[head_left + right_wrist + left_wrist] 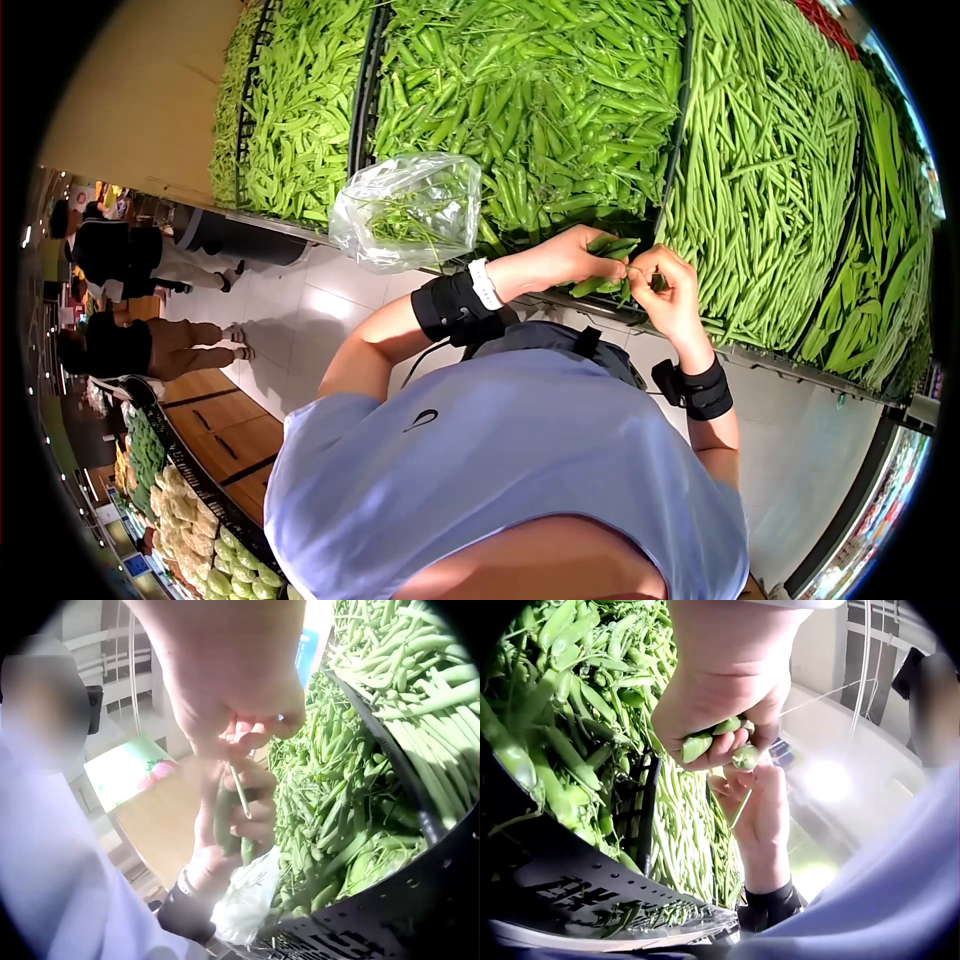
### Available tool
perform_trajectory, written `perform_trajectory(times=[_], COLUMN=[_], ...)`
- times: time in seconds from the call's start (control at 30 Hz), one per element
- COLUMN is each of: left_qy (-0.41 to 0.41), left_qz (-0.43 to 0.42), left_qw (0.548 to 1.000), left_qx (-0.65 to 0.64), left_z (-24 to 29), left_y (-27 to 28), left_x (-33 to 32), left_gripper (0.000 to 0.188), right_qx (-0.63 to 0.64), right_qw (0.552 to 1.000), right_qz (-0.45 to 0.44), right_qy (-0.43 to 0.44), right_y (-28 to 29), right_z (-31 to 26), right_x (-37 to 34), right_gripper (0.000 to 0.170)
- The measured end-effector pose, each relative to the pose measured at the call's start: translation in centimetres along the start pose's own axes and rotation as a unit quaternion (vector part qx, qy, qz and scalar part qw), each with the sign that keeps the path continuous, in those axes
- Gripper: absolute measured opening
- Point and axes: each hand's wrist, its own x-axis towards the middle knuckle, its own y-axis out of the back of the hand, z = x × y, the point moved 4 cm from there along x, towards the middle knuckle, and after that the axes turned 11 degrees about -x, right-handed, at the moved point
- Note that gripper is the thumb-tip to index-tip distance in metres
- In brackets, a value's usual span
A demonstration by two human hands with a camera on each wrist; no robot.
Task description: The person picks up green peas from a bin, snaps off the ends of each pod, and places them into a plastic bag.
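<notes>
Left grip: the left hand (572, 256) was curled and clamped on a small bunch of green pods (697, 747).
Right grip: the right hand (671, 292) had thumb and forefinger together, apparently pinching a thin green stem (241, 793).
Pods' place: in the left palm, at 9 o'clock from the right hand, with the pod bin (540, 100) at 12 and the long beans (765, 180) at 2.
Clear plastic bag (350, 235): at 9 to 10 o'clock from the left hand, by the bin's near edge, greens inside; probably put there for easy reach.
Reason for hold: the bunching likely freed the right fingertips for fine work.
Pods' axis: roughly 9 to 3 in the head view, ends towards 3.
Stem's axis: 11 to 5 in the right wrist view, free end towards 5.
</notes>
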Motion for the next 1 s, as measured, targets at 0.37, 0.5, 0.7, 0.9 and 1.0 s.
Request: perform_trajectory(times=[0.37,0.5,0.7,0.9,1.0], left_qy=[-0.253,-0.303,-0.321,-0.443,-0.445], left_qz=[0.169,0.24,0.257,0.318,0.28], left_qw=[0.951,0.9,0.874,0.819,0.749], left_qx=[-0.05,-0.202,-0.258,-0.176,-0.403], left_z=[1.6,3.5,5.1,5.9,7.5], left_y=[-1.7,1.3,3.9,8.7,8.8], left_x=[1.6,1.9,-1.4,-8.9,-14.8], left_gripper=[0.008,0.012,0.02,0.025,0.024], right_qx=[-0.216,-0.272,-0.156,0.095,0.084], right_qw=[0.927,0.876,0.942,0.951,0.986], right_qz=[0.25,0.356,0.276,0.294,0.137], right_qy=[0.178,0.178,0.111,-0.024,-0.055], right_y=[1.1,2.9,3.9,2.4,-0.5], right_z=[-3.5,-3.5,-3.0,-2.2,-3.6], right_x=[2.9,3.6,3.0,2.6,6.3], right_gripper=[0.014,0.016,0.013,0.01,0.019])
